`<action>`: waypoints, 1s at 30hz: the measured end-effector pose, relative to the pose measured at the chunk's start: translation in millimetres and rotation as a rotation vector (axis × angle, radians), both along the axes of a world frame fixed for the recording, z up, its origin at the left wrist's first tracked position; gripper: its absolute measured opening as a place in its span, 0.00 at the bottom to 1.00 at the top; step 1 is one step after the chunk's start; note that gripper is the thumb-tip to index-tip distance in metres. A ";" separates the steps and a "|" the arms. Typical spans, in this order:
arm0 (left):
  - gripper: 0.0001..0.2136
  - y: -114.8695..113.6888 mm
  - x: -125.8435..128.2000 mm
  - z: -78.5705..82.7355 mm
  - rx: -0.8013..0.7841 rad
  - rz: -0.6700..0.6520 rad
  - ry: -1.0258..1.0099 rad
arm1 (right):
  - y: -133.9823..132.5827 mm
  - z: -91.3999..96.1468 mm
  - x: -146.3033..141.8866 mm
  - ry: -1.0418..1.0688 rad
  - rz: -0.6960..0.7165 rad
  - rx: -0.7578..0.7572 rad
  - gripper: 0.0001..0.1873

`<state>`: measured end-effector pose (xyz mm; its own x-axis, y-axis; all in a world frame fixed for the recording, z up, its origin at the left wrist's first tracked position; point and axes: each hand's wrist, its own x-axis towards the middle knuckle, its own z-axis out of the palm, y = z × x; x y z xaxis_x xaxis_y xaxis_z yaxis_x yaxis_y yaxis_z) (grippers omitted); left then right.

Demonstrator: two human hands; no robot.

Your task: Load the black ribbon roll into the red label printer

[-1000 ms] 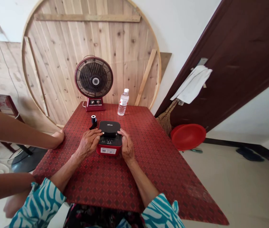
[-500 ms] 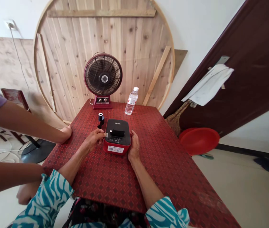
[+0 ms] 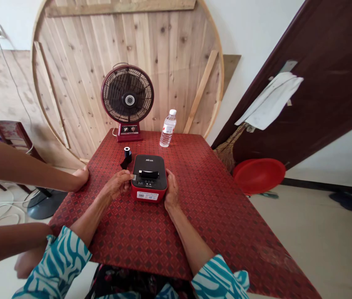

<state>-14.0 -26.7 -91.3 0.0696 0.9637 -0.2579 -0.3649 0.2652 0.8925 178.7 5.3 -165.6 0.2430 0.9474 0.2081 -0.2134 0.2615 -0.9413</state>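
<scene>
Bracing the red-and-black box (image 3: 149, 181), a little below and left of the frame's centre, with the loosely open, cupped grip of the right hand (image 3: 172, 191) along its right side, presumably to prevent sliding on the bench (image 3: 213, 224). Pinching a small pale tab (image 3: 134, 177) at the box's left edge in the nearly closed grip of the left hand (image 3: 118, 185), apparently for fine control.

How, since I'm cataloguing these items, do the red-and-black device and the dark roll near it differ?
The device is larger than the roll. The device is boxy, the roll cylindrical. The device has red sides; the roll is dark-sided. Both rest on the patterned table.
</scene>
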 end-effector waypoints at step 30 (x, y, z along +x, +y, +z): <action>0.07 15.5 7.3 54.7 0.516 -0.030 0.672 | -0.2 5.7 0.8 0.020 0.020 -0.011 0.24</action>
<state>-6.7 -11.2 -36.6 0.0864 0.9722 0.2175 0.2875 -0.2334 0.9289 179.6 5.0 -159.9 0.2282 0.9543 0.1929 -0.2377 0.2468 -0.9395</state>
